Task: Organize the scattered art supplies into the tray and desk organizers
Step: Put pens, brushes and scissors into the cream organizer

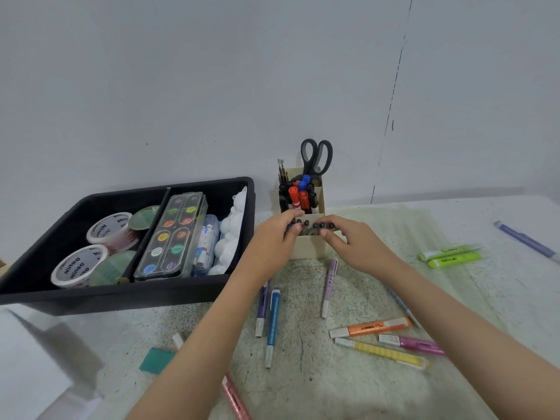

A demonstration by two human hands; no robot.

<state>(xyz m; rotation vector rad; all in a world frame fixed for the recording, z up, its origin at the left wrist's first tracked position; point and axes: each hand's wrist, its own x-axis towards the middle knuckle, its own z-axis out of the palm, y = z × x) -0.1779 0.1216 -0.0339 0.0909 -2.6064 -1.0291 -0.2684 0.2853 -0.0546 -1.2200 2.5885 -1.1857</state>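
A beige desk organizer (309, 247) stands at mid-table with scissors (316, 156), brushes and red, blue and black markers (298, 195) in its taller back sections. Both hands are at its low front compartment. My left hand (272, 237) and my right hand (348, 241) curl their fingers around a row of dark-capped pens (312, 227) sitting in that compartment. Loose pens and highlighters lie on the table: a blue pen (272, 325), a purple pen (328, 286), an orange highlighter (372, 328), a yellow one (385, 353), a pink one (415, 344) and two green ones (451, 256).
A black tray (121, 295) at the left holds tape rolls (78, 265), a watercolour palette (172, 234) and a white figurine (233, 234). A teal eraser (156, 360) and a pink marker (236, 401) lie near the front. A lilac pen (527, 241) lies far right. The wall is close behind.
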